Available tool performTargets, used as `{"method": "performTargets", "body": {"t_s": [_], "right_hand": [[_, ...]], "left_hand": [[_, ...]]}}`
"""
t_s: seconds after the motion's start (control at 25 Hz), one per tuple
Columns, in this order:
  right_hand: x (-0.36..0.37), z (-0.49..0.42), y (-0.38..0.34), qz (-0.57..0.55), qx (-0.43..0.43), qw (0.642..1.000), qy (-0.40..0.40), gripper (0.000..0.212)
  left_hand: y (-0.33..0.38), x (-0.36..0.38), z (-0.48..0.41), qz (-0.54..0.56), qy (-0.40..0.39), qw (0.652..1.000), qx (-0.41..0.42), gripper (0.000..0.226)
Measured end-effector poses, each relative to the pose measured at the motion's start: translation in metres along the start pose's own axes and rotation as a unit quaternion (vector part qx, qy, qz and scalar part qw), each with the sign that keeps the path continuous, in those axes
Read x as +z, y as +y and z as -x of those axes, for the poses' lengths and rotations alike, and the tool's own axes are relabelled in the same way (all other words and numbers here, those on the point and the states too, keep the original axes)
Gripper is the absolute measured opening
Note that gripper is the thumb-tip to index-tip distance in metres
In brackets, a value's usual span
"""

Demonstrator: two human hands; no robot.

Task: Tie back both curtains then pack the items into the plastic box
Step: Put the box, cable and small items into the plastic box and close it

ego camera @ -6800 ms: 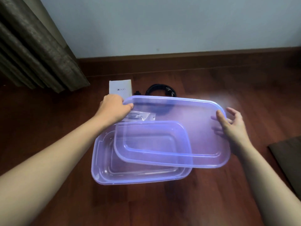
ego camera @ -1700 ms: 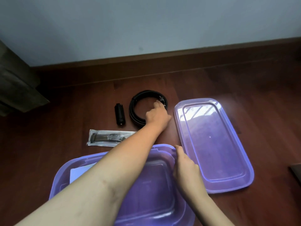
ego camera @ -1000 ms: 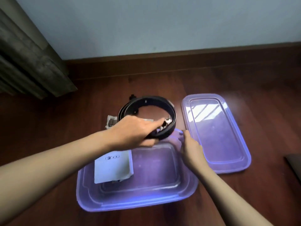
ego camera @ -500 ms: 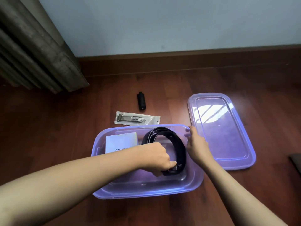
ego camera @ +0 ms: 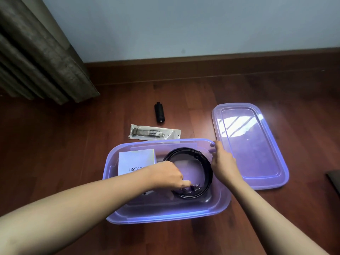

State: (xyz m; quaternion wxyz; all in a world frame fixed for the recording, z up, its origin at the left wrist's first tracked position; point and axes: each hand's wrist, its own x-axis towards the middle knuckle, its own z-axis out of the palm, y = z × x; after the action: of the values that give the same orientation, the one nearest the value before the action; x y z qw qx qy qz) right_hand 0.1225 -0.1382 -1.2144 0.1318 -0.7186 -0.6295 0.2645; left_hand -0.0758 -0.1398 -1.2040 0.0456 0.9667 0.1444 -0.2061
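A translucent purple plastic box (ego camera: 165, 217) stands open on the wooden floor. Inside lie a white booklet (ego camera: 136, 161) on the left and a coiled black belt (ego camera: 207, 164) on the right. My left hand (ego camera: 167, 174) reaches into the box, fingers pinched on the belt's near side by the buckle. My right hand (ego camera: 223, 162) grips the box's far right rim. The box's purple lid (ego camera: 253, 153) lies flat to the right. Behind the box, on the floor, are a clear packet of metal parts (ego camera: 154, 134) and a small black cylinder (ego camera: 159, 115).
A grey-brown curtain (ego camera: 42, 57) hangs down to the floor at the far left. A wooden skirting board runs along the pale wall behind. A dark flat object (ego camera: 334, 181) pokes in at the right edge.
My left hand carried the belt from the floor into the box, and it now lies flat on the bottom. My right hand has stayed on the box's rim.
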Motion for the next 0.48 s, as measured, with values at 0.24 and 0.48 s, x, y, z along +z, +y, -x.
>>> {"method": "performTargets", "body": {"t_s": [0.24,0.48], "right_hand": [[-0.001,0.001,-0.002,-0.011,-0.007,1.0,0.001,0.03],[-0.001,0.002,-0.002,-0.014,-0.008,1.0,0.002,0.03]], "left_hand": [[-0.015,-0.02,0.03,0.07,0.23,0.951,-0.195,0.047],[0.003,-0.014,0.087,0.247,-0.059,0.867,-0.429,0.1]]}}
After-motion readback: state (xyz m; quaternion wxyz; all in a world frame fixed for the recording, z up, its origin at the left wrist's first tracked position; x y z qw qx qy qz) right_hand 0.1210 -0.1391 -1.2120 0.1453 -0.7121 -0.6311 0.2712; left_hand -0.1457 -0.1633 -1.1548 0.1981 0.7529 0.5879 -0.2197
